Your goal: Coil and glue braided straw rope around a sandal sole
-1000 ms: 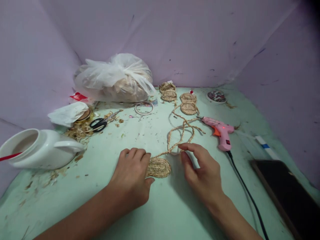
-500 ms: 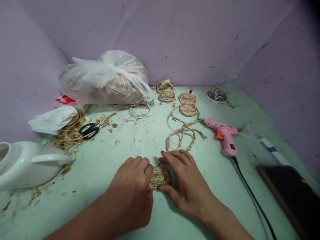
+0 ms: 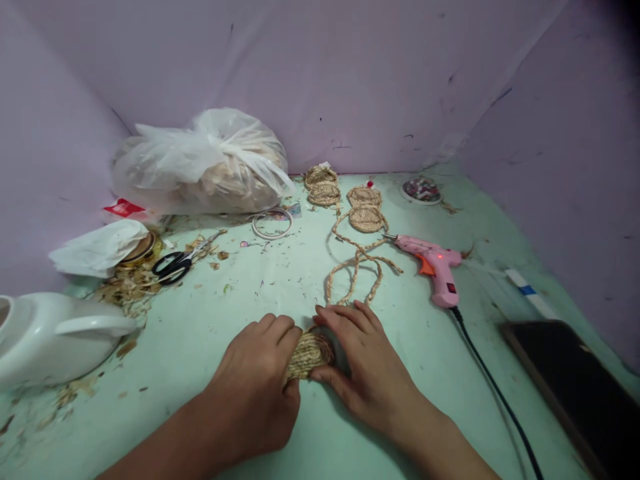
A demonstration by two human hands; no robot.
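A small coiled piece of braided straw cord lies low in the middle of the head view, between my two hands. My left hand is closed around its left end and hides that part. Curved about the other end is my right hand, its thumb at the near edge and fingertips at the far edge. Just beyond the fingers lies a loose, looping length of braided cord. A pink hot glue gun rests on its side to the right, its red light lit and its nozzle near the cord.
Two pairs of oval coiled pieces, a nearer pair and a farther pair, lie near the back wall. Left are a plastic bag, scissors, a white ring and a white jug. A phone-like dark slab lies right.
The view has shifted slightly, so most things appear a little farther left. Both hands keep nearly the same hold on the coiled piece.
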